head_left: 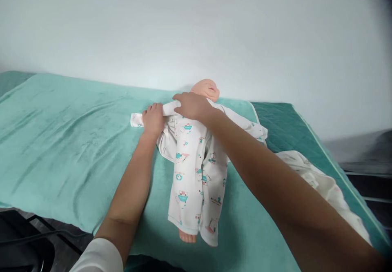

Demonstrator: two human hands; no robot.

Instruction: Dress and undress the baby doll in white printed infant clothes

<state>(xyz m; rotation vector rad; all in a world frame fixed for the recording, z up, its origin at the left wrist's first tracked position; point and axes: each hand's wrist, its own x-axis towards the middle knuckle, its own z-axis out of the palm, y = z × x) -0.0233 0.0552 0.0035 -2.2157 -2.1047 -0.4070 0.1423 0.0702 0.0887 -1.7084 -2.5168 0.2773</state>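
Observation:
A baby doll (206,87) lies on its back on a mint-green blanket (92,141), its head towards the wall. White printed trousers (187,174) cover its legs, and one foot (187,236) pokes out of a cuff. Around its upper body is a white baby shirt (241,121), with both sleeves spread sideways. My left hand (153,119) is closed round the left-side sleeve near its cuff. At the shoulder end of that same sleeve, my right hand (193,106) grips the cloth between thumb and fingers, hiding part of the doll's chest and neck.
White printed cloth (309,174) lies crumpled at the right, partly behind my right forearm. Darker green quilted padding (275,117) shows beyond the blanket. A plain wall (196,31) rises behind the bed. A black chair-like object (24,239) stands at the lower left.

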